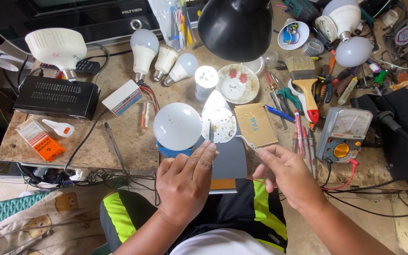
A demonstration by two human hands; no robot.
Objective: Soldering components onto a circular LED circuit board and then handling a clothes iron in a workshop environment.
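Bare left hand (185, 182) and right hand (286, 174), no sleeves; black shorts (242, 212) with neon-yellow panels below the hands; white shirt hem beneath the shorts

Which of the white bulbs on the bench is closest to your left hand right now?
The round white globe just beyond the left hand, at the bench's front edge. The other bulbs stand or lie farther back, near the black lamp shade.

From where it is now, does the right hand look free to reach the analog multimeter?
Probably yes: the right hand is beside the analog multimeter, with only red pens between, though its fingers pinch a thin tool.
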